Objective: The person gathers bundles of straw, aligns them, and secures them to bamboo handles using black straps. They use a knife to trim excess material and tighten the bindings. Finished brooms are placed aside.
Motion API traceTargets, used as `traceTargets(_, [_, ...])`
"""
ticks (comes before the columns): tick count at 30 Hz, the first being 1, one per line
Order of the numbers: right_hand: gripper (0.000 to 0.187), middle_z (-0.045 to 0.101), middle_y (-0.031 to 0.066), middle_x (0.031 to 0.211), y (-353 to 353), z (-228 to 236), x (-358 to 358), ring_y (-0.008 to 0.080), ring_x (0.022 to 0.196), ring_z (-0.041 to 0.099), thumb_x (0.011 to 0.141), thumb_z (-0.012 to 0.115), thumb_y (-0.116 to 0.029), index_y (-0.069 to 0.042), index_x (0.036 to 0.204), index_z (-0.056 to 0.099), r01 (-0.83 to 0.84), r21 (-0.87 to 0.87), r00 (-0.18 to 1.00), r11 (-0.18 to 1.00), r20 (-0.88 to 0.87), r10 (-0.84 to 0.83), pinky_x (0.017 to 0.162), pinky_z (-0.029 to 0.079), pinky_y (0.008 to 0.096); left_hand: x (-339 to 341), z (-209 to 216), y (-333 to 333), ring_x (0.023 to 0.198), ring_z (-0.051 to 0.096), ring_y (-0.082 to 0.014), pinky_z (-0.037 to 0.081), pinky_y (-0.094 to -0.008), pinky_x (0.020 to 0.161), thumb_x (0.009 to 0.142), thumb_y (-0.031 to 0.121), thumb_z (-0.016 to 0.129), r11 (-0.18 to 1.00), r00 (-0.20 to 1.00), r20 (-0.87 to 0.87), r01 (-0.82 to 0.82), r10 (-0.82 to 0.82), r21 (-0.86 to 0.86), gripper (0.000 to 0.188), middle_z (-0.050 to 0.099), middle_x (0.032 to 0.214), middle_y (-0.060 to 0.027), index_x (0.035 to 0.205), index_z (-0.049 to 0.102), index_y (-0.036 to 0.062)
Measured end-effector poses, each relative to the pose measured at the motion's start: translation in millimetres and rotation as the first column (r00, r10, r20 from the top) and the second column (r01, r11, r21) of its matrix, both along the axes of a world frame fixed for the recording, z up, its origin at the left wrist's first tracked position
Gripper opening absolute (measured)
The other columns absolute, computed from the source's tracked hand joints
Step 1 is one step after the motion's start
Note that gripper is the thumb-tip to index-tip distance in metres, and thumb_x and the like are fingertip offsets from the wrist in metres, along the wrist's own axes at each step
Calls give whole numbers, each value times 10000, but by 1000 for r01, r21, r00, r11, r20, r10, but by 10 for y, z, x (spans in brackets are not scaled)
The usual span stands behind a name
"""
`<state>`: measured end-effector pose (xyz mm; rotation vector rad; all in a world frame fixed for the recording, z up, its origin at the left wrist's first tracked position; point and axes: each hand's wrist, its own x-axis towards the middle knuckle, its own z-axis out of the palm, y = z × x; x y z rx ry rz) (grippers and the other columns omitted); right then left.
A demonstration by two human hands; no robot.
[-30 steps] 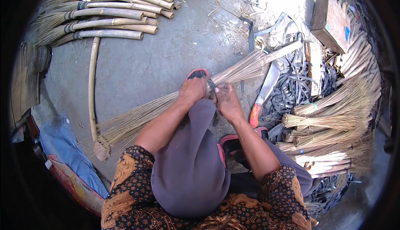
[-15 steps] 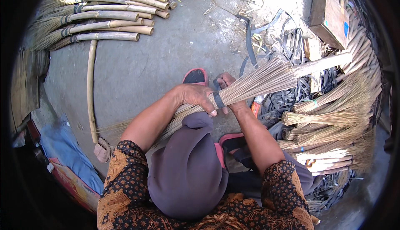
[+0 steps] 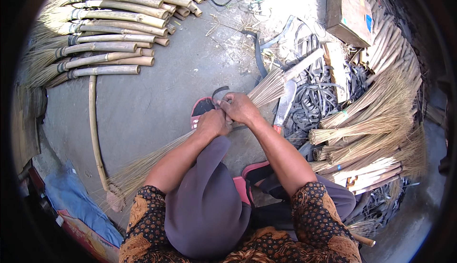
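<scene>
A stick broom (image 3: 267, 87) lies slantwise across my front, its pale handle (image 3: 303, 65) up to the right and its thin bristle tips running down left under my left forearm. My left hand (image 3: 213, 123) is closed round the bundle near its middle, above my raised knee. Right against it, my right hand (image 3: 239, 107) is closed with its fingers pinched at a black rubber strip (image 3: 220, 89), whose end curls up beyond the fingertips. The fingers partly hide the strip's turns on the bundle. Beside the broom lies a large knife (image 3: 287, 102) with a red-orange handle.
Brooms with thick bamboo handles (image 3: 114, 48) are stacked at far left, near a long-handled mallet (image 3: 97, 129). At right lie tangled black strips (image 3: 304, 103), several bristle bundles (image 3: 362, 125) and a wooden box (image 3: 350, 15). Blue cloth (image 3: 71, 194) lies at lower left.
My right hand has come from under the bundle to its top, next to the left hand. The broom has shifted left, baring the knife, and the strip's end now sticks up.
</scene>
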<state>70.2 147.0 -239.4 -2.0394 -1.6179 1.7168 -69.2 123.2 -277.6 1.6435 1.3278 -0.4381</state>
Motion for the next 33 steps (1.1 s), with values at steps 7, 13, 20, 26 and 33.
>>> traceTargets(7, [375,660,52,742,-660,386,186,130,657,625,1112,513,-332,3,1019,653,327,16,898,945,-317,-306,611,503,292,-36,-73,2,1074,716,-432,567,-519,910,822,406,761,1000,999,42,27,-27,-1,596,750,1108,-232,1305,623,85])
traceTargets(13, [245,574,29,824,-1294,672,357,114,679,539,1143,434,-218,-30,1271,523,422,-391,744,818,-367,-559,653,476,266,-69,-67,-22,1008,740,-366,562,-454,875,873,559,752,989,980,134,-145,146,-22,606,765,1055,-210,1241,716,80])
traceTargets(20, [267,532,-8,778,-1841,-221,479,91,662,463,1147,452,-293,-90,1161,624,278,-538,715,796,-437,-546,638,422,250,-280,-114,148,944,737,-312,555,-409,880,862,683,716,966,904,382,-103,191,-239,788,763,989,-207,1303,700,30])
traceTargets(26, [160,712,122,949,-1241,-1037,420,296,920,696,1025,596,-142,-35,1112,677,287,353,947,890,-245,-208,847,541,388,-347,142,118,888,684,-173,529,-335,807,903,537,790,767,825,397,-67,403,-638,628,726,962,-56,1196,696,-11])
traceTargets(33, [356,683,235,1292,-789,-498,566,426,1208,638,970,636,-206,-42,1284,668,-282,153,955,947,139,262,1016,509,462,-242,-75,89,868,718,-258,548,-382,799,828,584,819,925,845,479,-44,236,-376,687,745,975,-132,1142,677,-11])
